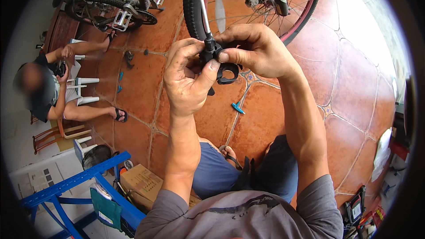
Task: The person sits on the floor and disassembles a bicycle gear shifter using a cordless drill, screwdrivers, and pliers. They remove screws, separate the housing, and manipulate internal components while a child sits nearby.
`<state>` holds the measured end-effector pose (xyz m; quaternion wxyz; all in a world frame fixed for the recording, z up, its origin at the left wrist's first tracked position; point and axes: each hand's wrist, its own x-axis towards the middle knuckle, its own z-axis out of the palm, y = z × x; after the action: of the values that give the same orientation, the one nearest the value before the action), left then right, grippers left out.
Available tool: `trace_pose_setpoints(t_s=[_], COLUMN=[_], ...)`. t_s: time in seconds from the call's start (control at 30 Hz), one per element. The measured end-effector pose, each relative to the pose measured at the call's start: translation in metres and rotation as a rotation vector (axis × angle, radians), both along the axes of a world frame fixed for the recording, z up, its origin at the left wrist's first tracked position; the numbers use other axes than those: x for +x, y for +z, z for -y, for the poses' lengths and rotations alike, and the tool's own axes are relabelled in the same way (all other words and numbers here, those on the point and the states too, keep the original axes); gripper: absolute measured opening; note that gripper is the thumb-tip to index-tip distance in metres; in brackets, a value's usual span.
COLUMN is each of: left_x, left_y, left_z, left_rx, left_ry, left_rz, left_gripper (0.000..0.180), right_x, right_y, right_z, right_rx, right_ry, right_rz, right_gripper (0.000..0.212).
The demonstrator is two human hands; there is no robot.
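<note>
In the head view, the black fitting (pixel 208 54) sits toward 12 o'clock, the silver rod (pixel 202 6) meeting its top and the black ring (pixel 220 77) at its 5 o'clock. Your left hand (pixel 187 82) grips it narrowly, probably for steadiness; your right hand (pixel 262 54) pinches its 3 o'clock side, seemingly for finer control.

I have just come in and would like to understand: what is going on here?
A person's left hand and right hand pinch a small black fitting with an open ring, where a slim silver metal rod meets it. A red-rimmed bicycle wheel stands just beyond. A blue T-shaped tool lies on the terracotta-tiled floor; another person sits at left.
</note>
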<state>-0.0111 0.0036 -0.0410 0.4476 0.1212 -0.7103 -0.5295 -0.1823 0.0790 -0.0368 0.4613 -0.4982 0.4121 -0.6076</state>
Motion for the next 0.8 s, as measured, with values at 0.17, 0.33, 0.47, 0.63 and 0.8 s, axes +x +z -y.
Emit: trace_pose_setpoints(t_s=[0.17,0.33,0.47,0.63,0.8], left_x=[0.005,0.003,0.008,0.003,0.004], left_y=[-0.001,-0.006,-0.011,0.0,-0.007], left_z=[0.001,0.001,0.008,0.0,0.011], left_rx=[0.059,0.26,0.341,0.45,0.497], left_ry=[-0.03,-0.095,-0.141,-0.213,-0.235], left_rz=[-0.002,-0.063,0.033,0.059,0.053], left_gripper=[0.029,0.028,0.034,0.039,0.037], right_x=[0.0,-0.007,-0.002,-0.006,-0.004], right_y=[0.0,-0.006,-0.002,0.002,0.002], right_z=[0.001,0.006,0.009,0.003,0.006], right_rx=[-0.099,-0.103,-0.013,0.085,0.094], right_ry=[-0.026,-0.029,-0.08,-0.115,-0.128], right_rz=[-0.095,-0.222,-0.27,-0.28,-0.304], right_gripper=[0.023,0.023,0.023,0.023,0.024])
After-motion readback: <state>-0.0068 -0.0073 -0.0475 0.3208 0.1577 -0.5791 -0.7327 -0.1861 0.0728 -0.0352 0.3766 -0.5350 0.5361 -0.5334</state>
